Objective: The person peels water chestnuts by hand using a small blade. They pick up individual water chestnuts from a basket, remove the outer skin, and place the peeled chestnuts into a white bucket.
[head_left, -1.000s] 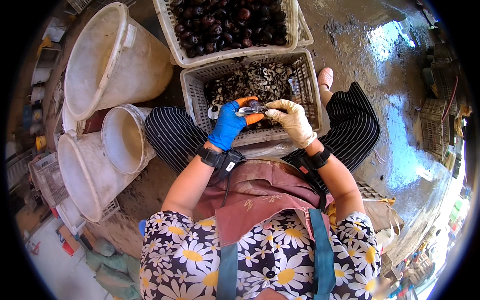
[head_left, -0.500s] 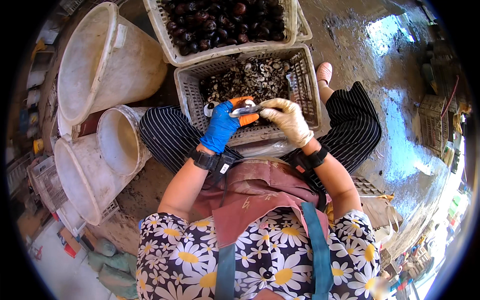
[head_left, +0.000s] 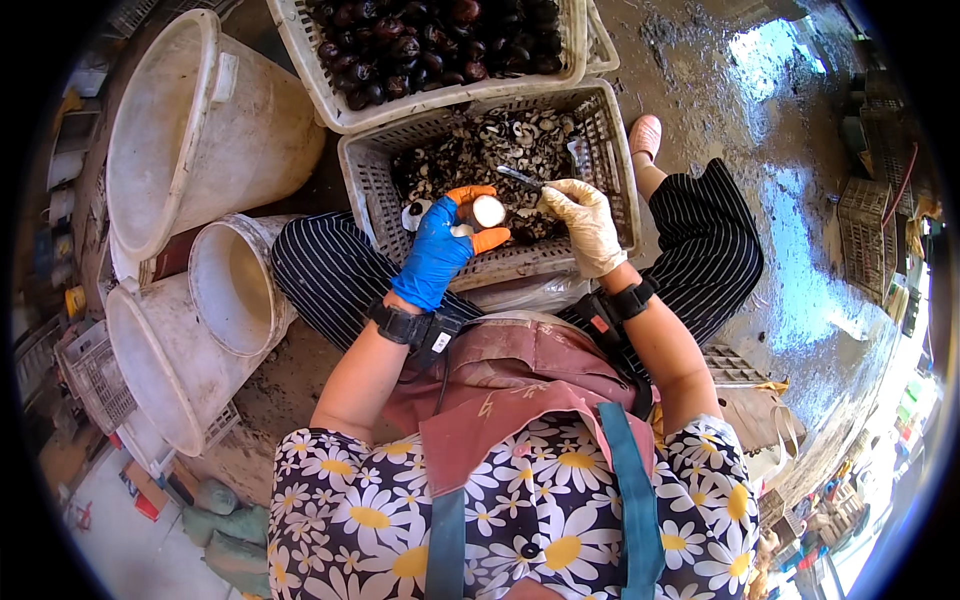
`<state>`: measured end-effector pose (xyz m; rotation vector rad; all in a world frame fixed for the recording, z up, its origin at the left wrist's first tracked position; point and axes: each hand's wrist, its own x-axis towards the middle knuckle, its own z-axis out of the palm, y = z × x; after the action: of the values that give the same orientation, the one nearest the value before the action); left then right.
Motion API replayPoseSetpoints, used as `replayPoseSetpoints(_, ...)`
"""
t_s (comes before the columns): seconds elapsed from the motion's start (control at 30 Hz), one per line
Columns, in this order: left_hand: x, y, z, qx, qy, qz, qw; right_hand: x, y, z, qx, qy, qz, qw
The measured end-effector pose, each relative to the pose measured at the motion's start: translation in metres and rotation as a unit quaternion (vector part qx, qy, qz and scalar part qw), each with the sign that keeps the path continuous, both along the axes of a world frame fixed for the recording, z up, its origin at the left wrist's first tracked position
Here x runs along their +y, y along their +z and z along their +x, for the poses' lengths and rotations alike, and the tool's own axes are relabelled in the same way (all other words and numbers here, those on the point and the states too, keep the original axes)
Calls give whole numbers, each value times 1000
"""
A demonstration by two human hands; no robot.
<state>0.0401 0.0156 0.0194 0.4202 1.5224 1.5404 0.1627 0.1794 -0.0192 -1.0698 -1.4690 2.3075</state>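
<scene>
Mid-paring, I'd judge: the left hand [head_left: 437, 252] grips a white-faced corm [head_left: 489, 211] over the crate [head_left: 618, 150], the right hand [head_left: 587, 225] pinches a blade [head_left: 520, 178] clear of it, and another cut would need them touching.

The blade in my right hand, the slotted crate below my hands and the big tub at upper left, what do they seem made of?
Blade: probably metal, smooth, judging by its grey glint. Slotted crate: likely moulded plastic, dull and grimy, given its regular wall openings. Tub: seemingly off-white plastic, stained, with a thick rim; exact type unclear.
</scene>
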Motion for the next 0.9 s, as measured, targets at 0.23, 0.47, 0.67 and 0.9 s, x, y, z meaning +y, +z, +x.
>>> replayPoseSetpoints(0.23,6,-12,-8,365,-63,-88,925,-24,22,-21,27,36,-127,991)
replayPoseSetpoints(0.47,10,17,-21,361,-149,-136,910,-27,32,-27,10,68,-41,997)
replayPoseSetpoints(0.67,0,-19,-9,206,-87,-101,970,-18,37,-21,16,54,10,998)
replayPoseSetpoints(0.9,-7,1,-12,-41,23,-54,997,-8,11,10,-61,45,50,996)
